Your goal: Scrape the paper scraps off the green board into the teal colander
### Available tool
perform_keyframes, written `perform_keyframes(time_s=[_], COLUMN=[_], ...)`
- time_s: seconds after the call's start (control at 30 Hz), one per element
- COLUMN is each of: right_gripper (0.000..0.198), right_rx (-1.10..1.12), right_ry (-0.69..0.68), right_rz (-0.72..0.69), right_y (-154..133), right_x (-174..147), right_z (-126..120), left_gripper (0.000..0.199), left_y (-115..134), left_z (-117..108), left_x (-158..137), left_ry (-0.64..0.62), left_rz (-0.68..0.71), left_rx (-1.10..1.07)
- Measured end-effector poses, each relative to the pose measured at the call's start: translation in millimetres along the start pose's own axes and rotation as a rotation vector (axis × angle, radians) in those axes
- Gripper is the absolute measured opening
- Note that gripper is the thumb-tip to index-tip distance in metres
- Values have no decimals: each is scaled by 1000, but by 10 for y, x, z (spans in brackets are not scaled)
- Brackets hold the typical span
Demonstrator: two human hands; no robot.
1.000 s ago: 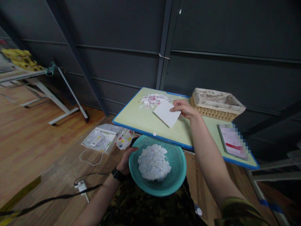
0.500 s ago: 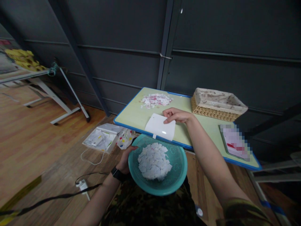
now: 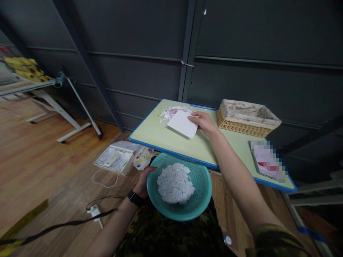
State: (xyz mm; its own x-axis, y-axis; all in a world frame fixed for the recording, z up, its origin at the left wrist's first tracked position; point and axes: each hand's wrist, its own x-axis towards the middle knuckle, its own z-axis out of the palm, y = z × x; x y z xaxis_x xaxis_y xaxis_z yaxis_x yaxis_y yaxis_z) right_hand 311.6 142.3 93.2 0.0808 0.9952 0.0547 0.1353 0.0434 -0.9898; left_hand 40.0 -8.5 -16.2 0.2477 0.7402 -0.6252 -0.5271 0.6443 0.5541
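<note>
My left hand (image 3: 144,181) grips the left rim of a teal plastic colander (image 3: 202,192), held under the table's front edge. Inside it lies a heap of white torn paper pieces (image 3: 175,184). My right hand (image 3: 203,122) pinches the right side of a flat white card or sheet (image 3: 183,124) with rounded corners, tilted above the table. The sheet partly covers a pile of white and pinkish paper scraps (image 3: 171,112) at the table's back left.
The pale green table (image 3: 150,134) has blue edging. On it stand a lined wicker basket (image 3: 245,119) and, at right, a blurred-out tablet-like object (image 3: 268,160). On the floor are an open white box (image 3: 115,157), a spotted plastic bag (image 3: 143,157) and a power strip with cable (image 3: 94,211).
My right hand has moved the white sheet away from the front edge, back toward the scrap pile, which it now partly hides. The colander and my left hand have stayed nearly still.
</note>
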Motion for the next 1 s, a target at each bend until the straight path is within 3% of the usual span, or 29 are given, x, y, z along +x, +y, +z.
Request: perform_keyframes(time_s=[0.1,0.2,0.6,0.8,1.0], right_gripper=[38,43,64,43,29], right_rx=[-11,-20,1,-563,-990], right_ry=[167,225,117,380,349], right_rz=[-29,-42,-166,-418,-434], right_y=[59,107,222,220,173], right_x=[74,123,179,143,-10], right_z=[2,4,31,38,170], left_gripper=[14,15,16,31,37], left_y=[-29,-42,-178,-486,-626], left_z=[-35,-60,-233,-425,-564], left_x=[42,69,208,374,484], left_ry=[4,-8,-20,-22,-65], left_rz=[-10,-14,10,-66,-80], left_rx=[11,7,-57,-135,-200])
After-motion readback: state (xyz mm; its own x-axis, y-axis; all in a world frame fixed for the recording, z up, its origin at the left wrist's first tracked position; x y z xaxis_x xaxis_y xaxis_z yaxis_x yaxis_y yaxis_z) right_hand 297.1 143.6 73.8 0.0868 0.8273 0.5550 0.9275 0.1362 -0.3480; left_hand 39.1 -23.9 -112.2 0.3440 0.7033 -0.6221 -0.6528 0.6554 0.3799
